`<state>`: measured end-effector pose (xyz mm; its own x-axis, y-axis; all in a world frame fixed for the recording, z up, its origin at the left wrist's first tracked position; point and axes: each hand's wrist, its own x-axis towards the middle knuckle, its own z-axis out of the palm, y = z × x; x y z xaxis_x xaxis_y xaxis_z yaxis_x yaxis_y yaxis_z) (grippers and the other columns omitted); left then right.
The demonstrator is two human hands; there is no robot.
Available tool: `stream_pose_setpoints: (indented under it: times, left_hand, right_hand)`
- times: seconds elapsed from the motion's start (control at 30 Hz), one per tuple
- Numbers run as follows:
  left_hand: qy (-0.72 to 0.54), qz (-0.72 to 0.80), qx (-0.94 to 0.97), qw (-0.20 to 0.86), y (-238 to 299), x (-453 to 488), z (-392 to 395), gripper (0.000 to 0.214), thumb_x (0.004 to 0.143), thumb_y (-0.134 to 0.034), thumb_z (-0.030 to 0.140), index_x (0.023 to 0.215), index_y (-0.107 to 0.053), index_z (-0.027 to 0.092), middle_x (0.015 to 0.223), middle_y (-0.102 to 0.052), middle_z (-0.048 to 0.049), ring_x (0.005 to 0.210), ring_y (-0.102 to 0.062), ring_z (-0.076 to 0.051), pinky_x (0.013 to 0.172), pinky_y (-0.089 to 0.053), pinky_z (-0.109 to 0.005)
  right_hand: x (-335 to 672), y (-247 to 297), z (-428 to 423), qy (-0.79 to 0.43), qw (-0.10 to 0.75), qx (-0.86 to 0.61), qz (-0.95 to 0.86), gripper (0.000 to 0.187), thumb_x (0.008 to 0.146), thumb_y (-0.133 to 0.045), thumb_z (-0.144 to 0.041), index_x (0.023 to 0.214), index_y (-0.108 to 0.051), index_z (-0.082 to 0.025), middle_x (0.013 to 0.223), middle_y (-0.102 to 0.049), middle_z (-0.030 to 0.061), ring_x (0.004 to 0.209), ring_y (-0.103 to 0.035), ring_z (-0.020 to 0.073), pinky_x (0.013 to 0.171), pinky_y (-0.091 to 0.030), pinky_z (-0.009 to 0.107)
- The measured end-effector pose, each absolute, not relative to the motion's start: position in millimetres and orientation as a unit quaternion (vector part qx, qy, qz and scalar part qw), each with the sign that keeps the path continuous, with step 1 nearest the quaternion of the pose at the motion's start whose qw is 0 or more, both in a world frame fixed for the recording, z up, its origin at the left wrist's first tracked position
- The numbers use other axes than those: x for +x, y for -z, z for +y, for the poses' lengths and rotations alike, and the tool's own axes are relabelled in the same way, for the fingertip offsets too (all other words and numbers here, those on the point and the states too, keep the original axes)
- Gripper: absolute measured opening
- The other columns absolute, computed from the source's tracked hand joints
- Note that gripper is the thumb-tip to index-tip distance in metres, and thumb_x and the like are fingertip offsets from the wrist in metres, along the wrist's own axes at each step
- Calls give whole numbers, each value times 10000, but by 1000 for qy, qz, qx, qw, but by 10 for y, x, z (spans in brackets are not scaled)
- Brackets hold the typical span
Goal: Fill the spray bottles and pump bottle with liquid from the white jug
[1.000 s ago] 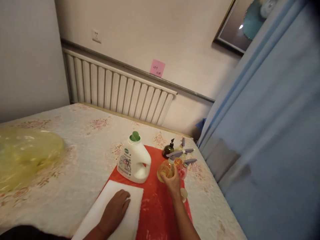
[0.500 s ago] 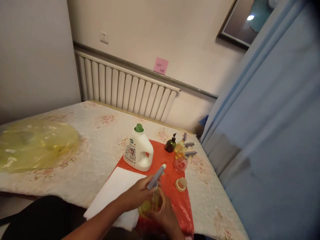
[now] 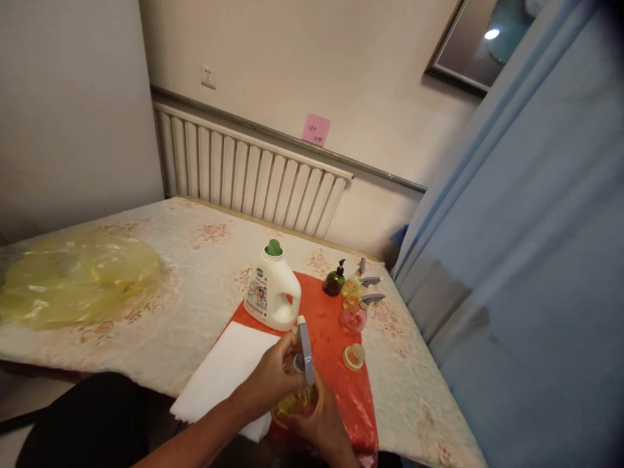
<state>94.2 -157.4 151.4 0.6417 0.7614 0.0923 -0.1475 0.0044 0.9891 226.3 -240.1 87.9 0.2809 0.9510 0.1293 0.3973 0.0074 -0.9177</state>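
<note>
**Head view: the yellow spray bottle point(image 3: 294, 403) got a two-handed hold**

So a second earlier the left hand point(image 3: 273, 380) was just lying on the white cloth point(image 3: 227, 367), while the right hand point(image 3: 325, 416) had the bottle over by the pink spray bottle point(image 3: 353, 320). By this point the bottle was near the front edge of the surface point(image 3: 414, 416), over the red sheet point(image 3: 336, 383). The grey trigger head point(image 3: 305, 351) had also swung more upright than half a second before.

Pose-wise, the left forearm reached across the cloth, fingers curled around the bottle's neck. The right hand was partly open, cupped around the round body.
</note>
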Motion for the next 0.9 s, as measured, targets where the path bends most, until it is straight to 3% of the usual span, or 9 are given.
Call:
stream_pose_setpoints:
  times: [0.13,0.23,0.37,0.63,0.9]
  left_hand:
    - [-362,247,608,662,-1525,937,-1620,322,606,-687,134,863,-503,195,829,-571,34,859,-541,-170,771,-432,-260]
    - [-322,216,636,668,-1560,881,-1619,275,687,-638,179,952,-566,181,891,-604,7,914,-551,-193,807,-435,-278]
    - [-322,215,644,660,-1642,817,-1629,179,741,-622,207,916,-602,172,876,-611,5,869,-537,-178,823,-430,-278]
    - [-352,222,647,639,-1816,731,-1575,325,756,-697,266,1065,-638,184,872,-596,14,832,-536,-168,765,-417,-266]
    - [-350,199,670,624,-1852,689,-1601,274,882,-558,352,1107,-543,196,888,-582,0,809,-538,-158,716,-414,-261]
  right_hand:
    - [2231,-882,-2420,-297,461,-653,-522,692,529,-766,-137,1204,-635,-209,1091,-729,77,1050,-668,304,873,-557,396]
    - [2207,-884,-2430,-301,457,-654,-522,758,514,-752,-105,1248,-604,-217,1151,-706,79,1101,-646,304,919,-540,392]
    - [2177,-880,-2435,-301,442,-665,-521,757,530,-741,-117,1266,-585,-205,1195,-684,95,1128,-633,305,974,-512,399]
    - [2165,-899,-2438,-318,438,-645,-539,784,533,-672,-106,1302,-561,-214,1279,-648,83,1214,-586,306,1038,-464,421]
    - [2198,-812,-2459,-281,413,-680,-536,839,511,-710,-131,1332,-542,-170,1333,-613,126,1253,-553,325,1065,-440,435]
